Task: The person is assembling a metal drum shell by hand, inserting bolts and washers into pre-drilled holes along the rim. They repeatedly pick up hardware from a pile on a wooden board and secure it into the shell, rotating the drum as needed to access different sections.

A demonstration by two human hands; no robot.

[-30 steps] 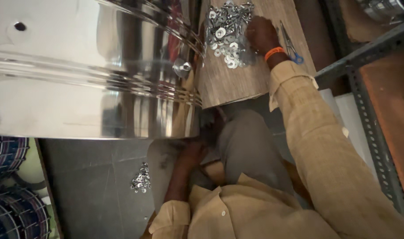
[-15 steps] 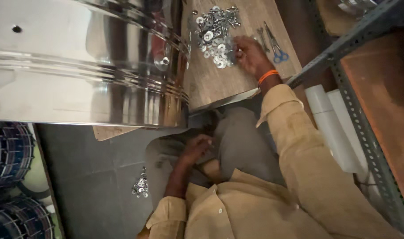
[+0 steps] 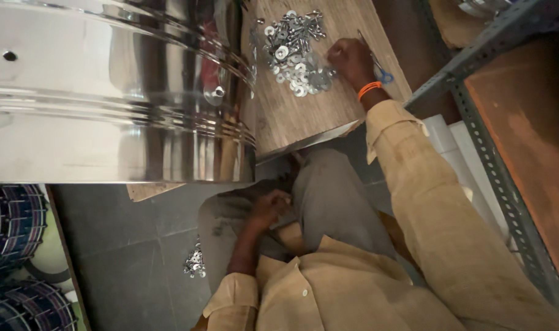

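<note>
Wooden board beside the big steel drum carries a heap of washers and screws, where the right hand pinches at its edge, best lifting one piece cleanly, while the left hand rests loosely curled, seemingly empty, on the lap.

No labels, signs or screens show anywhere in this view. The nearest thing to a package is a crumpled clear plastic bag, lying flat on the wooden counter at the edge of the loose heap of silver washers and bolts, its film glinting pale grey.
</note>
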